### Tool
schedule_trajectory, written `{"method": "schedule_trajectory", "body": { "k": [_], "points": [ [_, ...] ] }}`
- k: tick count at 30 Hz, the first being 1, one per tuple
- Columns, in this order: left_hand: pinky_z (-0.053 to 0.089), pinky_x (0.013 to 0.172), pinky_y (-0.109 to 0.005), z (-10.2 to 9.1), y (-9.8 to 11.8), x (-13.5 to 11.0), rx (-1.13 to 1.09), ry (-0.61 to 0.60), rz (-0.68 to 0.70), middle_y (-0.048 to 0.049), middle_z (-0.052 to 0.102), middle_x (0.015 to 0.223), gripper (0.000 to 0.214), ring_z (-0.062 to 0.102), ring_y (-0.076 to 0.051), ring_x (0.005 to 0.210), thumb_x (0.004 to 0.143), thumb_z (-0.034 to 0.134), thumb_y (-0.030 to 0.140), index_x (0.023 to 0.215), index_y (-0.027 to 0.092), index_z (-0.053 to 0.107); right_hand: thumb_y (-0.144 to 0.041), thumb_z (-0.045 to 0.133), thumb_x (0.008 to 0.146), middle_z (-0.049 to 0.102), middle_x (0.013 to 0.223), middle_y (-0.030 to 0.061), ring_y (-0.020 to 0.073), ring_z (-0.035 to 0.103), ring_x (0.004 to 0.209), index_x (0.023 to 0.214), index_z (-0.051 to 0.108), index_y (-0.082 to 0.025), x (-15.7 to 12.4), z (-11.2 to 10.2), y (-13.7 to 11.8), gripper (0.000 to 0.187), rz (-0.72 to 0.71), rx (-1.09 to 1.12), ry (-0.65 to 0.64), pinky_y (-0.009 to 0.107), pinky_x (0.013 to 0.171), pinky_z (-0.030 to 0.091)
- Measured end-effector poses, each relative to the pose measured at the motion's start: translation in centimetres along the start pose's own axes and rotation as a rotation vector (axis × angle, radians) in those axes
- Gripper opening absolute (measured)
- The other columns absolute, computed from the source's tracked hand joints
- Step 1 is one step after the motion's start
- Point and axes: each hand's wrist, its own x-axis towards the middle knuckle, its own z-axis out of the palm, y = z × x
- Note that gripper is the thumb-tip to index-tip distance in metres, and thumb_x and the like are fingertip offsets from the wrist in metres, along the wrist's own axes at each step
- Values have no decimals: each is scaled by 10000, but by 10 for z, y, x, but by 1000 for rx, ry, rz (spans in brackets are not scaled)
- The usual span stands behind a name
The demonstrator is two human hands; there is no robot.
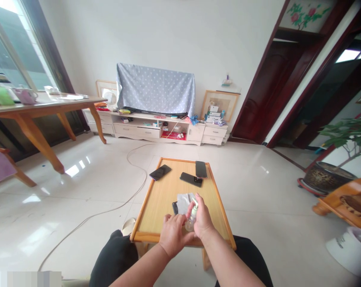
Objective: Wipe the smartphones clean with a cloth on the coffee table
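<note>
My right hand point(203, 217) is wrapped round a small clear spray bottle point(190, 224) with a pale green pump head. The index finger and thumb are up at the nozzle. Close by on its left is my left hand point(173, 231), its fingers bent downward and its thumb pointing toward the bottle's base; what lies under those fingers is hidden. Just beyond both hands, a white tissue or cloth point(184, 202) partly covers a dark phone point(174, 207) on the small wooden table point(156, 203).
Farther up the table lie three dark phones: one on the left edge point(160, 172), one in the middle point(191, 179), one at the far right corner point(201, 169). A cable point(108, 209) runs over the floor at left. A potted plant point(326, 177) stands at right.
</note>
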Motion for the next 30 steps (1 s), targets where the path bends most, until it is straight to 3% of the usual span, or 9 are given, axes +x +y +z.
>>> {"method": "schedule_trajectory", "body": {
  "k": [3, 7, 14, 20, 25, 30],
  "points": [
    [342, 798, -381, -7, -7, 0, 34, -18, 71, -37, 668, 825, 317, 597, -226, 779, 850, 631, 550, 871, 236, 598, -751, 422, 870, 512, 470, 21, 179, 491, 526, 519, 502, -237, 5, -9, -1, 628, 21, 0, 19, 320, 583, 421],
    [336, 802, -396, -15, -15, 4, 156, -3, 78, -50, 667, 813, 258, 591, -231, 780, 948, 516, 442, 826, 233, 603, -701, 423, 897, 522, 475, 9, 161, 447, 488, 555, 531, -228, 9, -18, 0, 593, 54, -58, 28, 305, 552, 373],
    [334, 805, -394, -12, -18, 4, 202, 5, 53, -50, 662, 820, 208, 587, -227, 799, 970, 482, 350, 848, 234, 604, -649, 449, 915, 564, 540, 2, 164, 489, 527, 623, 555, -223, 12, -25, 14, 527, 20, -93, 18, 292, 550, 372],
    [335, 832, -395, -10, -18, 6, 212, -3, 36, -34, 661, 841, 187, 580, -219, 820, 979, 468, 316, 872, 235, 598, -653, 463, 914, 671, 674, 29, 188, 621, 680, 682, 620, -209, 13, -31, 22, 524, -15, -80, 63, 297, 679, 473],
    [340, 833, -394, -9, -16, 8, 222, -15, 40, -35, 651, 838, 206, 572, -216, 816, 987, 452, 319, 871, 232, 599, -727, 444, 892, 594, 551, 7, 159, 547, 519, 635, 574, -209, 14, -29, 28, 592, 92, -64, 136, 280, 530, 428],
    [347, 840, -388, -8, -16, 9, 218, -9, 25, -38, 650, 847, 198, 583, -215, 828, 982, 460, 321, 892, 234, 613, -746, 432, 888, 527, 510, -12, 136, 485, 462, 603, 527, -210, 17, -29, 22, 615, 97, -69, 149, 263, 472, 389]
  ]
}}
